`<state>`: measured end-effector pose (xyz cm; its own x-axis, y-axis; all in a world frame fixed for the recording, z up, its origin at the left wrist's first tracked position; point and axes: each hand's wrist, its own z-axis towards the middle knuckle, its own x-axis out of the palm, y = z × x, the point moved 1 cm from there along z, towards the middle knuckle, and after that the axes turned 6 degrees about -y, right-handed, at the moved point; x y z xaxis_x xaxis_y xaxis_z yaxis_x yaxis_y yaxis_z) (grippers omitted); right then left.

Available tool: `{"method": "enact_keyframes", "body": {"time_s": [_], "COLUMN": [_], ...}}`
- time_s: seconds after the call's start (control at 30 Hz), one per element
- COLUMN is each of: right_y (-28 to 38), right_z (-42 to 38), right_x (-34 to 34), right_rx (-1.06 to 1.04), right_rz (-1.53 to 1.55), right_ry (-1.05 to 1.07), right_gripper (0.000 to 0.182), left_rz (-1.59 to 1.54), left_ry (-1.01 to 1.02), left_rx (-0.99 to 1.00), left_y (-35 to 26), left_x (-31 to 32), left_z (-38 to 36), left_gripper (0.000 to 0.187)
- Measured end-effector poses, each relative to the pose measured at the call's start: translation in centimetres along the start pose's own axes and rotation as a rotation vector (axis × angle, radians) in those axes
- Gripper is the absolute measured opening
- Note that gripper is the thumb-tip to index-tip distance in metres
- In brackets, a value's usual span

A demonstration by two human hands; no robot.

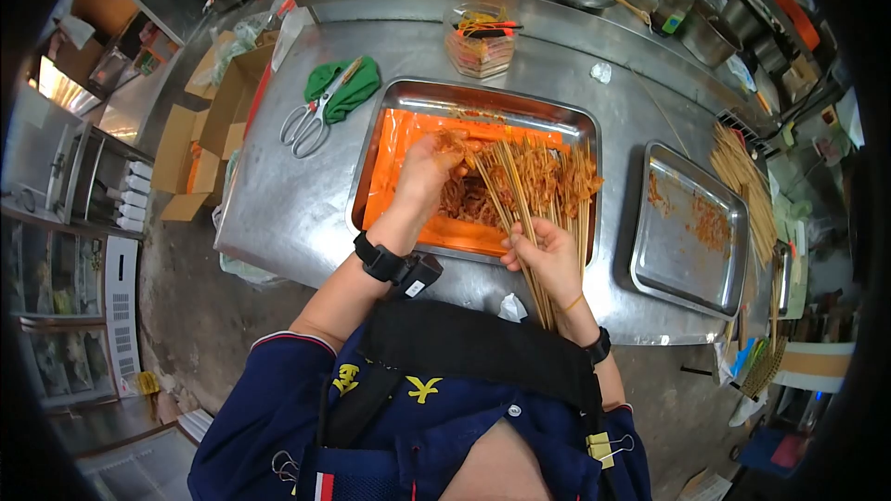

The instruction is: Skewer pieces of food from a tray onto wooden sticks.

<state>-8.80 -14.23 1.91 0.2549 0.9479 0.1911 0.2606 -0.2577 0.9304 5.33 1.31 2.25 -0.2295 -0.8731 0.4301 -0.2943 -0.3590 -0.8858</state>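
A metal tray (594,121) with an orange lining (394,144) holds reddish, sauced meat (469,199). Several loaded skewers (561,181) lie over its right side, sticks toward me. My right hand (546,258) is closed round the lower sticks of a few skewers (520,190) at the tray's front edge. At the upper middle of the tray, my left hand (429,167) pinches sauced meat (455,147) near the skewers' upper ends.
Scissors (311,125) and a green cloth (357,88) lie left of the tray. Behind it stands a clear container (480,51). A second, sauce-stained tray (691,223) and bare sticks (742,181) are at the right. A cardboard box (200,148) stands left.
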Motion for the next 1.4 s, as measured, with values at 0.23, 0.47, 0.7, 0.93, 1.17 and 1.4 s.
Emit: {"method": "enact_keyframes", "body": {"time_s": [0.23,0.47,0.7,0.93,1.17,1.4], "right_y": [-0.2,-0.4,-0.5,-0.2,-0.3,-0.6], "right_z": [-0.1,0.0,0.0,-0.1,-0.1,0.0], "right_x": [0.1,0.1,0.0,0.3,0.2,0.1], "right_rx": [0.001,-0.009,-0.014,-0.015,-0.009,-0.02], "right_rz": [-0.017,-0.016,-0.014,-0.054,-0.058,-0.028], "right_ry": [0.001,-0.003,-0.001,0.002,0.015,0.005], "right_gripper": [0.012,0.013,0.013,0.012,0.012,0.013], "left_rz": [-0.026,-0.051,0.013,0.025,0.007,0.072], "left_ry": [0.003,0.011,-0.006,-0.043,-0.149,-0.12], "left_rx": [-0.004,0.026,-0.018,-0.007,0.014,-0.021], "left_y": [0.2,0.6,0.4,0.4,1.0,1.5], "left_x": [0.0,-0.3,-0.2,-0.4,-0.3,-1.5], "left_z": [0.0,-0.1,0.0,0.2,0.5,0.5], "left_gripper": [0.027,0.025,0.017,0.017,0.014,0.017]}}
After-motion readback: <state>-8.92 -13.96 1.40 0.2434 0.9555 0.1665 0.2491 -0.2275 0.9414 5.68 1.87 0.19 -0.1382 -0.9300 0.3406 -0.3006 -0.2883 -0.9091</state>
